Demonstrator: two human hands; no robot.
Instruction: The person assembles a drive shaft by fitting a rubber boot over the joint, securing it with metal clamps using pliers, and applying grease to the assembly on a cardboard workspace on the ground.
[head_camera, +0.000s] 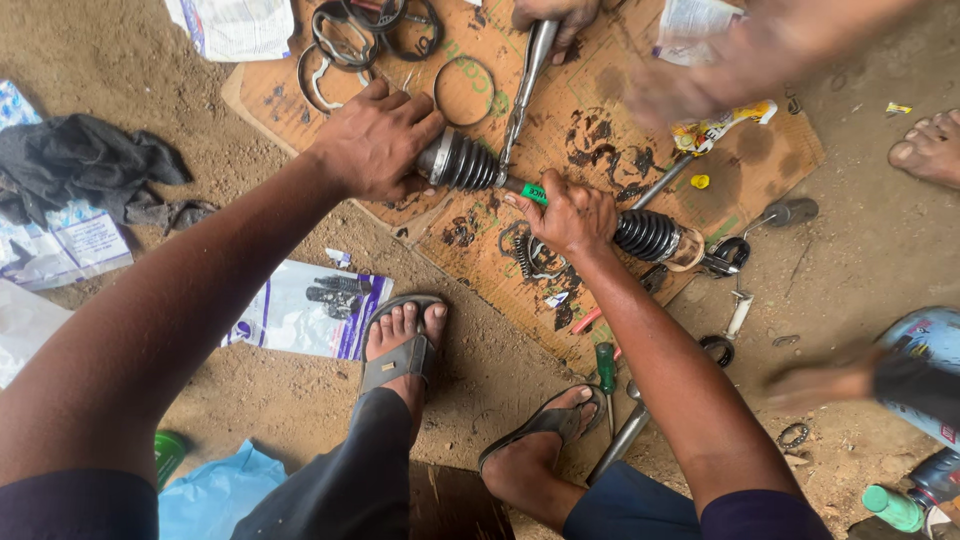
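A greasy drive axle with two black ribbed rubber boots lies on a stained sheet of cardboard (770, 160). My left hand (375, 140) is closed around the axle's end, right beside the left boot (462, 162). My right hand (570, 215) is clenched at the middle of the shaft. It grips a green-handled tool (535, 192) whose tip points at the left boot. The right boot (648, 235) sits just past my right hand. From the top edge, another person's hand (555, 15) holds long metal pliers (528, 75) down onto the left boot's narrow end.
Metal rings and clamps (463, 90) lie at the cardboard's top. A blurred hand (740, 60) moves at top right, another (830, 385) at the right. A plastic package (300, 310), a dark cloth (80, 155), a screwdriver (606, 365) and a wrench (620, 440) lie near my sandalled feet.
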